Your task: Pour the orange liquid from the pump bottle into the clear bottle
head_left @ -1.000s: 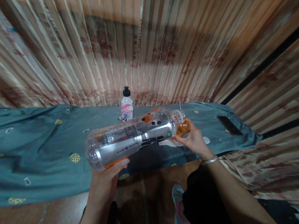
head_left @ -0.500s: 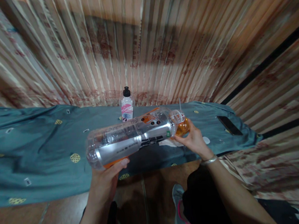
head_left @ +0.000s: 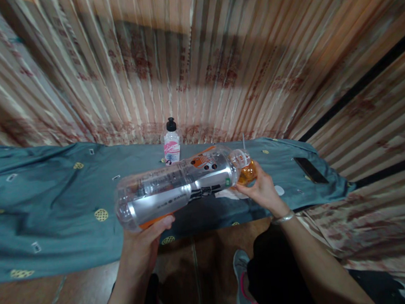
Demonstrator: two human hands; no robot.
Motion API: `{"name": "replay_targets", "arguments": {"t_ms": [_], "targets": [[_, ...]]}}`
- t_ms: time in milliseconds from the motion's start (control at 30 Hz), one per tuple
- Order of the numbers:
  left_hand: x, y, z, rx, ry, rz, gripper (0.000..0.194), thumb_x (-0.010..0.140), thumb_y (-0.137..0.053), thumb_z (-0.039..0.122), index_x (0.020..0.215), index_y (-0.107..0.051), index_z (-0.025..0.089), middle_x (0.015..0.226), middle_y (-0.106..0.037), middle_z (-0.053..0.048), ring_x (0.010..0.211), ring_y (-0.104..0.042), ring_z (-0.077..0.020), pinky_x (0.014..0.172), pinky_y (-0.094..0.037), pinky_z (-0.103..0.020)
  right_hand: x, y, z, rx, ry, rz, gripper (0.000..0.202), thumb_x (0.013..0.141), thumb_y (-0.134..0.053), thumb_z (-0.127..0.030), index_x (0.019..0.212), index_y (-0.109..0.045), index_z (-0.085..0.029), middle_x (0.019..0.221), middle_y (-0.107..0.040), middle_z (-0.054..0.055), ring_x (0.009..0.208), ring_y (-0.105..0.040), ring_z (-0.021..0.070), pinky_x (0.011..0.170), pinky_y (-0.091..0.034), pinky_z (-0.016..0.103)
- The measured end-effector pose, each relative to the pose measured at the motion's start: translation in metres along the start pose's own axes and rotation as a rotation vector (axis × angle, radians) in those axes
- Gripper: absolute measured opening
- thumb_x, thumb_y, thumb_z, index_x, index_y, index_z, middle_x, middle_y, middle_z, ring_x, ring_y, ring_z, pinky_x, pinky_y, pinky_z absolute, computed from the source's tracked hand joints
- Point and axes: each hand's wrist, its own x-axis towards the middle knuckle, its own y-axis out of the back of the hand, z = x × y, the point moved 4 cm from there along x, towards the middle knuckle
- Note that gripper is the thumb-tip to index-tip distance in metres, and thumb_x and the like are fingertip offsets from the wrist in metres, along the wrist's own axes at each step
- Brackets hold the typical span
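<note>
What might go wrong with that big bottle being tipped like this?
The large bottle lies almost level in the left hand, its neck at the amber container in the right hand; a small slip might part them and spill any liquid. A swing of the bottle could also knock the upright black-capped bottle just behind it.

A rumpled teal cloth point(head_left: 60, 193), printed with yellow pineapples and little pale rectangles, covered the long, narrow surface. Near its far edge a clear bottle with a black cap point(head_left: 172, 150) stood upright. A dark phone point(head_left: 310, 170) lay flat toward the right end, well apart from it, with a small white disc point(head_left: 279, 190) nearer the front.
</note>
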Motion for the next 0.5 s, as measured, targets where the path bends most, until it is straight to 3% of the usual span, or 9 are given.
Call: {"name": "replay_targets", "arguments": {"t_ms": [133,267,500], "targets": [[0.0,0.0003,0.0004,-0.012,-0.027,0.024,0.035,0.05,-0.096,0.017,0.075,-0.073,0.02,0.06,-0.07,0.003,0.06,-0.065,-0.0163,0.059,-0.055,-0.027,0.0002,-0.0005,-0.0026,0.009,-0.003,0.001,0.068,0.069,-0.085,-0.048,0.126,-0.061,-0.018,0.117,-0.079,0.015,0.103,-0.078,0.0348,0.097,-0.062,0.054],[0.0007,0.0011,-0.0016,-0.003,-0.018,0.0,0.033,0.05,-0.096,0.016,0.074,-0.074,0.019,0.06,-0.071,0.003,0.058,-0.064,-0.0149,0.057,-0.055,-0.025,0.0006,0.0,-0.0054,-0.01,0.007,0.0,0.064,0.07,-0.084,-0.046,0.124,-0.062,-0.02,0.119,-0.079,0.015,0.105,-0.078,0.0353,0.097,-0.062,0.056],[0.0003,0.0003,0.0004,-0.023,-0.013,0.058,0.035,0.045,-0.094,0.014,0.072,-0.072,0.018,0.059,-0.072,0.003,0.055,-0.063,-0.0125,0.052,-0.052,-0.021,0.0004,-0.0006,-0.0038,0.012,0.022,0.008,0.064,0.07,-0.085,-0.045,0.126,-0.062,-0.022,0.118,-0.079,0.011,0.105,-0.078,0.0346,0.097,-0.062,0.055]]}}
